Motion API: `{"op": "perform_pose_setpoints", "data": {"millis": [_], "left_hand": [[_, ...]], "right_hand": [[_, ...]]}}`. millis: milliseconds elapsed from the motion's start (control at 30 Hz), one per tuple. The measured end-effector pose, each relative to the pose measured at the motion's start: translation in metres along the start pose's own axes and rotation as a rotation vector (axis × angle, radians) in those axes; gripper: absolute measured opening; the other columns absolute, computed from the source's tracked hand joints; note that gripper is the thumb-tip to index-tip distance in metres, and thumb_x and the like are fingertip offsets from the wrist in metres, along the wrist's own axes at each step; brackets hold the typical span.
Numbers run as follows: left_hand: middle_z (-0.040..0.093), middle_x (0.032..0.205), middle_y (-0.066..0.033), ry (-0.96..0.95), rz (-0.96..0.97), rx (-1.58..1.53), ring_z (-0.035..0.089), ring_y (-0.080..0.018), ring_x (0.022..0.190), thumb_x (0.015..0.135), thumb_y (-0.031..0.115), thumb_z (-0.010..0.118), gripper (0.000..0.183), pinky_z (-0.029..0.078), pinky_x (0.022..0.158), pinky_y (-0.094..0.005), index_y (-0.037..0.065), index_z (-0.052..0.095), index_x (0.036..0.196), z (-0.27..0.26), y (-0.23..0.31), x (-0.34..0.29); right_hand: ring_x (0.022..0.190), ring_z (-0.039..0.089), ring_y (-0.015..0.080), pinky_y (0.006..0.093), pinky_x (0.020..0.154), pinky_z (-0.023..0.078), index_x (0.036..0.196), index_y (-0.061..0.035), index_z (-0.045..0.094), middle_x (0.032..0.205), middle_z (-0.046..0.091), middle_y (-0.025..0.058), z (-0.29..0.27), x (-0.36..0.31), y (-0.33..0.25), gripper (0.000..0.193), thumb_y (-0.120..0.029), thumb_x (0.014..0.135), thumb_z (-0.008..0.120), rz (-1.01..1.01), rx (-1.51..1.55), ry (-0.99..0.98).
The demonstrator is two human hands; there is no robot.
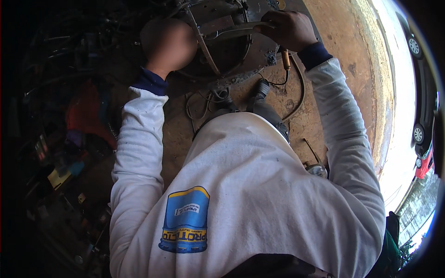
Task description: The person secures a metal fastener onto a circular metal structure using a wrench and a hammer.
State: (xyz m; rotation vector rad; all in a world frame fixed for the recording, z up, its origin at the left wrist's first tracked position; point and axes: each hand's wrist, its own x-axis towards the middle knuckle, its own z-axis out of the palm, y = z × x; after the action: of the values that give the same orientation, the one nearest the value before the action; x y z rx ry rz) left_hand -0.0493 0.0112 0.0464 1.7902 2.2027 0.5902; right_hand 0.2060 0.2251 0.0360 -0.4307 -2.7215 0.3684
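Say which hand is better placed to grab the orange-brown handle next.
Probably the right hand: the orange-brown handle is close by it, while the left hand is farther off. It seems to grip a pale strip, so may need to release that.

left side deep in shadow; daylight glare from right; left hand (168, 45) blurred; edges curved, dark.

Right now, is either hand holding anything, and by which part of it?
The right hand holds a pale flat strip, probably metal, by its right-hand end. The left hand is blurred, so its grip cannot be told.
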Motion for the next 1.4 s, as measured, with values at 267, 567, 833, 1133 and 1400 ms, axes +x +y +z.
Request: {"op": "perform_pose_setpoints", "data": {"millis": [267, 567, 833, 1133, 1400], "left_hand": [[0.068, 0.107, -0.0234, 0.031, -0.021, -0.056, 0.063, -0.0433, 0.104, 0.086, 0.009, 0.07, 0.026, 0.051, 0.088, -0.0445, 0.0, 0.064, 0.109, 0.004, -0.005, -0.003], [0.069, 0.109, -0.0225, -0.041, -0.064, -0.032, 0.065, -0.0412, 0.104, 0.087, 0.01, 0.072, 0.028, 0.051, 0.087, -0.043, 0.001, 0.064, 0.111, 0.002, -0.006, -0.003], [0.067, 0.101, -0.0242, -0.047, -0.087, 0.01, 0.06, -0.0473, 0.099, 0.084, 0.01, 0.072, 0.023, 0.05, 0.082, -0.0479, -0.001, 0.061, 0.101, -0.001, 0.005, -0.002], [0.067, 0.098, -0.0236, -0.019, 0.014, -0.07, 0.063, -0.0452, 0.097, 0.086, 0.017, 0.073, 0.024, 0.05, 0.08, -0.0474, -0.001, 0.063, 0.101, -0.007, 0.003, -0.003], [0.068, 0.097, -0.0239, 0.05, -0.016, 0.053, 0.063, -0.0454, 0.095, 0.081, 0.014, 0.073, 0.02, 0.051, 0.082, -0.0519, 0.001, 0.067, 0.096, -0.002, 0.009, -0.002]], "right_hand": [[0.074, 0.067, 0.0363, 0.0458, 0.063, 0.052, 0.088, -0.015, 0.075, 0.081, 0.07, 0.0128, 0.004, 0.068, 0.033, 0.034, -0.048, 0.079, 0.075, -0.145, 0.037, -0.119], [0.071, 0.067, 0.0364, 0.0459, 0.061, 0.052, 0.087, -0.0142, 0.075, 0.078, 0.069, 0.0136, 0.012, 0.051, 0.017, 0.037, -0.051, 0.079, 0.074, -0.116, 0.131, -0.066], [0.07, 0.069, 0.0313, 0.0426, 0.059, 0.052, 0.097, -0.0126, 0.067, 0.078, 0.069, 0.011, 0.02, -0.082, -0.132, 0.025, -0.035, 0.088, 0.071, 0.46, 0.17, 0.114], [0.069, 0.068, 0.0288, 0.0411, 0.059, 0.052, 0.087, -0.0148, 0.071, 0.072, 0.067, 0.0055, 0.0, -0.089, -0.109, 0.023, -0.038, 0.086, 0.073, 0.444, 0.064, 0.185], [0.071, 0.069, 0.0294, 0.0407, 0.063, 0.054, 0.088, -0.0136, 0.074, 0.077, 0.071, 0.0077, -0.01, -0.028, -0.04, 0.03, -0.044, 0.087, 0.073, 0.188, -0.033, 0.047]]}}
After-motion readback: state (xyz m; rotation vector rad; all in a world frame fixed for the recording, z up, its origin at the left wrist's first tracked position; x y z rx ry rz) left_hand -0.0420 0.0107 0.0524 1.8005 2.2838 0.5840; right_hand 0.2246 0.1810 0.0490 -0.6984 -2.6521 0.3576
